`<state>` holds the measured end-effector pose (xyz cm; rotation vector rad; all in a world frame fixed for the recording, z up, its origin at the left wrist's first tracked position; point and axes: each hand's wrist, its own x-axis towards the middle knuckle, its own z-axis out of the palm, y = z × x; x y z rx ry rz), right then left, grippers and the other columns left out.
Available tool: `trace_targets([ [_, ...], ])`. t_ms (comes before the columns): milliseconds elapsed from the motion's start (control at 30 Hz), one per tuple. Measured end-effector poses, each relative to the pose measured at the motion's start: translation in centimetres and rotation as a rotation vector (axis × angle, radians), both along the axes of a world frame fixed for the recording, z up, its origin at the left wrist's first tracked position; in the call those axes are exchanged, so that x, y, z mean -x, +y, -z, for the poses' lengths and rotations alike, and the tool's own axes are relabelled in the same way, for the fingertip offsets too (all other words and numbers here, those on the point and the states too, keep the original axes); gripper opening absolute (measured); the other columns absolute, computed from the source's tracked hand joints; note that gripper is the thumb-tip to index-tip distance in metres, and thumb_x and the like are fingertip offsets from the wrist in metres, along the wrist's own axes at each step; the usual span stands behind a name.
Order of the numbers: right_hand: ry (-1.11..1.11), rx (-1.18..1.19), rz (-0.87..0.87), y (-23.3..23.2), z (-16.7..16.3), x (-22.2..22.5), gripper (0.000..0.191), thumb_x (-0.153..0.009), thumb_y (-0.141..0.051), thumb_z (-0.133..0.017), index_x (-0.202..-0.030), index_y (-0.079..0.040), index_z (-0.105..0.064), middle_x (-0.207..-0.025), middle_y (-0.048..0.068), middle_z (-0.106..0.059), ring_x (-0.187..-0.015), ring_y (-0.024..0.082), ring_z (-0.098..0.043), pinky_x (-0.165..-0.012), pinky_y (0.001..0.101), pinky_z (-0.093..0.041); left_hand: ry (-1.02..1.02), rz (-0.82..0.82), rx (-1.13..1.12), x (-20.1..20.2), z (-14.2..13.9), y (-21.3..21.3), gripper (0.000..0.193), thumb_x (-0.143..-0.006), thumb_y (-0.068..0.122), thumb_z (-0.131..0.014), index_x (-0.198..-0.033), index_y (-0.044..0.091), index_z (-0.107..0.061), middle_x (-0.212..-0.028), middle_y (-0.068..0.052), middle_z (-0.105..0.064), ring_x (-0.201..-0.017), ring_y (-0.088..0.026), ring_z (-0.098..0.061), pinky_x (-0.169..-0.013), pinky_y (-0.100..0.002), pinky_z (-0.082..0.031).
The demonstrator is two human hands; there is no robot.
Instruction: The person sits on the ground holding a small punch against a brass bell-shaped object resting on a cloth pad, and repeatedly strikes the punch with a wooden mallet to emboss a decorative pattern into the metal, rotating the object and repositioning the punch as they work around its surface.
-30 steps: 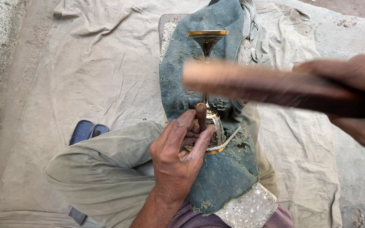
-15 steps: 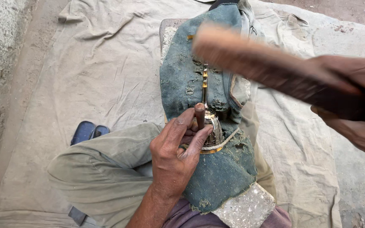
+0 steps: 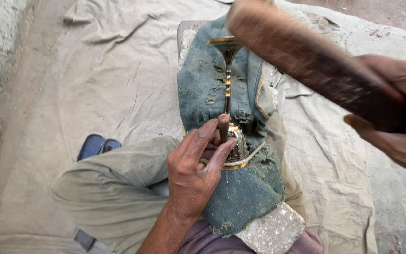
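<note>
At the left, a blue shoe (image 3: 95, 146) lies on the tan cloth (image 3: 118, 80) beside the bent knee. The left hand (image 3: 196, 164) pinches a short punch (image 3: 223, 128) upright against the brass goblet (image 3: 231, 113), which lies on worn denim (image 3: 203, 80) over a stone block (image 3: 271, 230). At the right, the right hand (image 3: 391, 113) grips a wooden mallet (image 3: 306, 56), raised above the goblet and blurred.

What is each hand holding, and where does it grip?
Left hand pinches a small punch by its shaft against the brass goblet. Right hand grips a wooden mallet by its handle end.
</note>
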<state>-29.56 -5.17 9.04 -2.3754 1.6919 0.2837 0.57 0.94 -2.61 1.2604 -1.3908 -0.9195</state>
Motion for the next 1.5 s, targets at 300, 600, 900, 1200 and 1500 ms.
trace_targets([
  [300, -0.307, 0.122, -0.014, 0.6, -0.4, -2.0, 0.057, -0.076, -0.007, -0.079, -0.132, -0.006, -0.068, -0.095, 0.011, -0.074, -0.079, 0.016, -0.073, -0.067, 0.0291, -0.057, 0.0, 0.017, -0.023, -0.2, -0.2, -0.1, 0.041, -0.088, 0.008, -0.083, -0.126, 0.005, -0.067, -0.098, -0.007, -0.074, -0.084, -0.013, -0.078, -0.071, -0.026, -0.068],
  [600, -0.185, 0.088, 0.072, 0.5, -0.8, -2.5, 0.058, -0.08, -0.012, -0.081, -0.136, -0.013, -0.066, -0.091, 0.007, -0.073, -0.072, 0.014, -0.067, -0.061, 0.0289, -0.055, -0.038, 0.055, -0.008, -0.4, -0.2, -0.5, 0.04, -0.088, 0.01, -0.084, -0.125, 0.006, -0.068, -0.095, -0.006, -0.074, -0.084, -0.013, -0.078, -0.072, -0.026, -0.068],
  [900, -0.112, 0.038, 0.127, 0.9, -0.5, -2.5, 0.06, -0.084, -0.018, -0.082, -0.141, -0.019, -0.065, -0.088, 0.003, -0.073, -0.067, 0.012, -0.064, -0.058, 0.0286, -0.053, -0.051, 0.041, 0.007, -0.6, 0.0, -0.3, 0.041, -0.089, 0.01, -0.083, -0.126, 0.005, -0.067, -0.096, -0.008, -0.074, -0.084, -0.014, -0.078, -0.071, -0.027, -0.067],
  [1200, -0.16, 0.09, 0.07, 1.2, 0.2, -1.4, 0.059, -0.079, -0.007, -0.077, -0.136, -0.006, -0.064, -0.097, 0.009, -0.074, -0.08, 0.014, -0.071, -0.069, 0.0297, -0.061, -0.006, 0.06, 0.004, -0.6, 0.3, -0.6, 0.041, -0.089, 0.009, -0.083, -0.126, 0.004, -0.067, -0.097, -0.008, -0.075, -0.083, -0.014, -0.079, -0.07, -0.026, -0.067],
  [1500, -0.168, 0.086, 0.081, 0.1, -0.6, -1.7, 0.051, -0.082, -0.015, -0.083, -0.131, -0.011, -0.069, -0.102, 0.006, -0.075, -0.082, 0.017, -0.072, -0.073, 0.0304, -0.063, -0.003, 0.055, 0.029, -0.7, 0.6, -0.3, 0.041, -0.089, 0.01, -0.084, -0.126, 0.005, -0.067, -0.097, -0.007, -0.075, -0.086, -0.013, -0.078, -0.072, -0.025, -0.068],
])
